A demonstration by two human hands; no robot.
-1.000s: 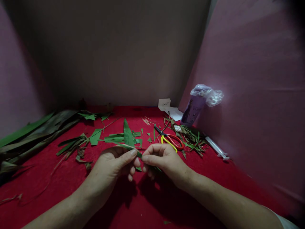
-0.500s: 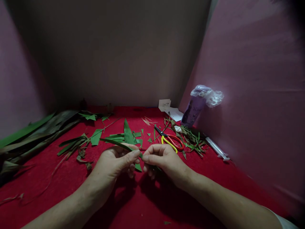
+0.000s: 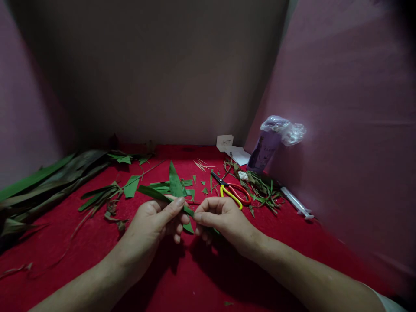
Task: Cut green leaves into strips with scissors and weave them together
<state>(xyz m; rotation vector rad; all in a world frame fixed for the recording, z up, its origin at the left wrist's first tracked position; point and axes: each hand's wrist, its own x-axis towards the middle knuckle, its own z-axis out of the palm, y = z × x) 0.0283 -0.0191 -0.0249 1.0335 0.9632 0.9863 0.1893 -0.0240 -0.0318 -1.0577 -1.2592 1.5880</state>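
A long green leaf strip [image 3: 155, 193] runs slantwise between my hands above the red cloth. My left hand [image 3: 164, 219] pinches it between thumb and fingers, its broad end sticking out to the upper left. Close by on the right, my right hand [image 3: 219, 216] grips the same strip with thumb and forefinger. Another green leaf piece [image 3: 176, 180] points upward just beyond my left hand; whether it joins the strip, I cannot tell. Scissors [image 3: 229, 189] with one red and one yellow handle lie just past my right hand.
Cut leaf pieces [image 3: 131, 186] and withered stems [image 3: 263, 193] lie on the red cloth [image 3: 201, 277]. Toothpicks [image 3: 202, 165] and a white card [image 3: 224, 142] are at the back. A purple cup [image 3: 264, 149] and a syringe [image 3: 295, 203] stand and lie by the right wall. Large dried leaves [image 3: 58, 177] are at left.
My left thumb has shifted up and left along the strip, away from my right hand. The strip has turned to show more of its flat side. My right hand has hardly moved.
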